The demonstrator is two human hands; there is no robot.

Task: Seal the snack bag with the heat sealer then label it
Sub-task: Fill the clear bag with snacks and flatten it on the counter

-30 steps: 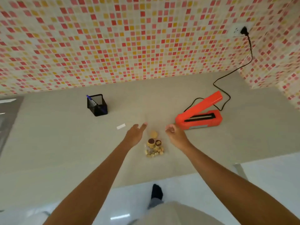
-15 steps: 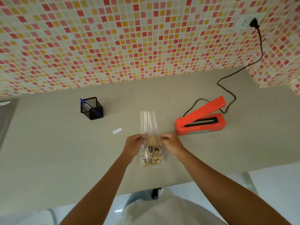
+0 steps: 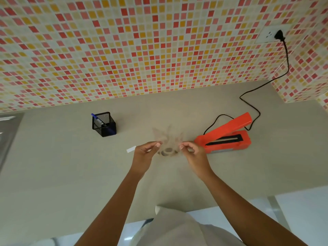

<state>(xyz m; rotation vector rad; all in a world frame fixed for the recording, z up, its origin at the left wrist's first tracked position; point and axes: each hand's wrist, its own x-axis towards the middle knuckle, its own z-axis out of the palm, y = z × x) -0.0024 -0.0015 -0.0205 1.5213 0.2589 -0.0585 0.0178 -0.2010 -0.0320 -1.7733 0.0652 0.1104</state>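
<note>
Snack bag (image 3: pixel 168 146): where was it, and why so held?
— Blurred just above the counter (image 3: pixel 71 174); left hand (image 3: pixel 144 156) and right hand (image 3: pixel 195 155) each had its grip clamped on one side edge, probably to stretch the mouth flat for the open heat sealer (image 3: pixel 226 139) nearby.

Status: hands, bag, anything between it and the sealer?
Left hand and right hand each pinch a side of the snack bag; bag motion-blurred. Heat sealer open, to the right. Nothing between them.
</note>
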